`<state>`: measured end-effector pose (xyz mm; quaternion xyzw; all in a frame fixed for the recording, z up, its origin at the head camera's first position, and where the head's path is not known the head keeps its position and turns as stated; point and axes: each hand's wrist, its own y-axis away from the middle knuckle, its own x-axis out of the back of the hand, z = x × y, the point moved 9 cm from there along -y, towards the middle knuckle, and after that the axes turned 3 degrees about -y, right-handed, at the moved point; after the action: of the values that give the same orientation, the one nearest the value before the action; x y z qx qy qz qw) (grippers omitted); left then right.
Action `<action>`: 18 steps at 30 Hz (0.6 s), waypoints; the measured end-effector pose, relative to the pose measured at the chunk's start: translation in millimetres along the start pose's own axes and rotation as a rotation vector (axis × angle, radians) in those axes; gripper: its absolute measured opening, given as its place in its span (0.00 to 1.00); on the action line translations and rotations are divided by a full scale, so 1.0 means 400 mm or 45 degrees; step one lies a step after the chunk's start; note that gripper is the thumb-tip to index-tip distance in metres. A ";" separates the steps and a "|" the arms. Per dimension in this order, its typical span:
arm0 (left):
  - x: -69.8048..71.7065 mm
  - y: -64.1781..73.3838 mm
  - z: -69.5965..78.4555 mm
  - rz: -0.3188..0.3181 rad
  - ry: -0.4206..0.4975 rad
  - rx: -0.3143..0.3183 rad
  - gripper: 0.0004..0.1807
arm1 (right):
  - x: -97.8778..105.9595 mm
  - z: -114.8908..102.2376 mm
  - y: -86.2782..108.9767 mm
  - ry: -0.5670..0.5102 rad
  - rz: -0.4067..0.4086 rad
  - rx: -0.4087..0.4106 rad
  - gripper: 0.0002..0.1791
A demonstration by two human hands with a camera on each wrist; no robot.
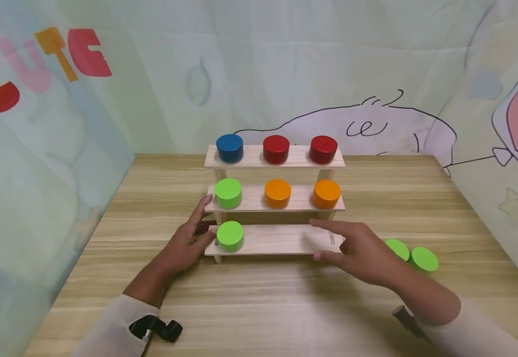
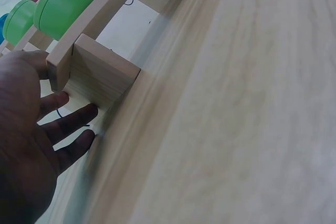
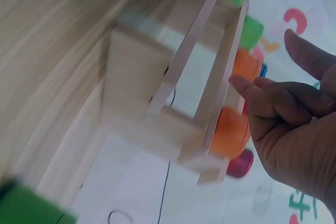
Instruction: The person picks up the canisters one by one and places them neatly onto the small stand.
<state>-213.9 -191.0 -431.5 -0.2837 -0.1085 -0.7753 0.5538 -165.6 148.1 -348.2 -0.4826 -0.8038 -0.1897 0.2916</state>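
A three-tier wooden rack (image 1: 281, 240) stands on the table. My left hand (image 1: 185, 244) rests at its left end, fingers spread and fairly straight. In the left wrist view the fingertips (image 2: 90, 111) are right at the side panel and the thumb is by the board's end. Beside that thumb, a green cylinder block (image 1: 230, 236) sits on the lowest board. My right hand (image 1: 360, 252) hovers at that board's right end with nothing in it; index finger and thumb extend apart, the other fingers curled.
The middle board carries a green block (image 1: 228, 193) and two orange blocks (image 1: 278, 194). On the top board are a blue block (image 1: 229, 148) and two red blocks (image 1: 276, 149). Two more green blocks (image 1: 423, 260) lie on the table (image 1: 259, 312) behind my right wrist.
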 end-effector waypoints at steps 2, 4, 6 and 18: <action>0.000 0.001 0.001 -0.001 0.000 -0.002 0.48 | 0.015 0.017 0.015 -0.043 0.001 -0.006 0.39; 0.000 0.000 0.002 -0.001 0.000 -0.001 0.48 | 0.029 0.033 0.030 -0.082 0.006 -0.010 0.39; -0.002 0.000 0.004 -0.001 -0.004 0.002 0.48 | 0.041 0.050 0.045 -0.119 0.015 -0.018 0.39; 0.000 0.000 0.002 -0.003 -0.009 0.018 0.47 | 0.113 0.138 0.110 -0.083 0.152 -0.114 0.38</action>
<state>-213.6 -190.5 -430.9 -0.2823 -0.1164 -0.7742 0.5544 -159.1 230.9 -359.5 -0.5482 -0.7733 -0.1920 0.2543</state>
